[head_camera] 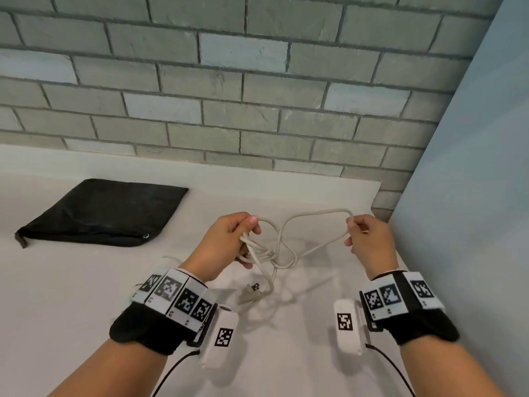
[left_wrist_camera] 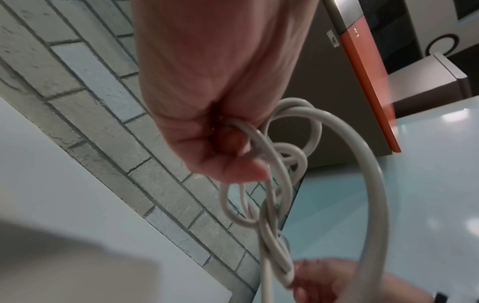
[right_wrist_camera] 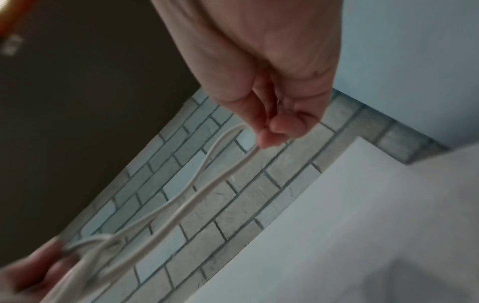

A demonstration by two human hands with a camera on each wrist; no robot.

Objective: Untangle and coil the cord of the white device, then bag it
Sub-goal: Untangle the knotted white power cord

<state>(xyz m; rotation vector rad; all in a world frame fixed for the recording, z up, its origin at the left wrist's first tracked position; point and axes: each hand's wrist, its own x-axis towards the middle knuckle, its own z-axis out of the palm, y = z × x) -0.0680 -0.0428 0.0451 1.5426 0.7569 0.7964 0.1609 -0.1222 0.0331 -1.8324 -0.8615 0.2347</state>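
A tangled white cord (head_camera: 282,242) hangs between my two hands above the white table (head_camera: 71,282). My left hand (head_camera: 229,242) grips a bundle of its loops (left_wrist_camera: 272,184). My right hand (head_camera: 369,239) pinches the end of one long loop (right_wrist_camera: 207,182) pulled out to the right. Below the tangle, the cord's plug end (head_camera: 252,292) rests on the table. The black bag (head_camera: 100,214) lies flat at the left, well apart from both hands. The white device itself is not visible.
A grey brick wall (head_camera: 229,96) runs behind the table. A pale blue panel (head_camera: 472,196) stands close on the right, next to my right hand. The table's far right corner (head_camera: 378,184) ends near the wall.
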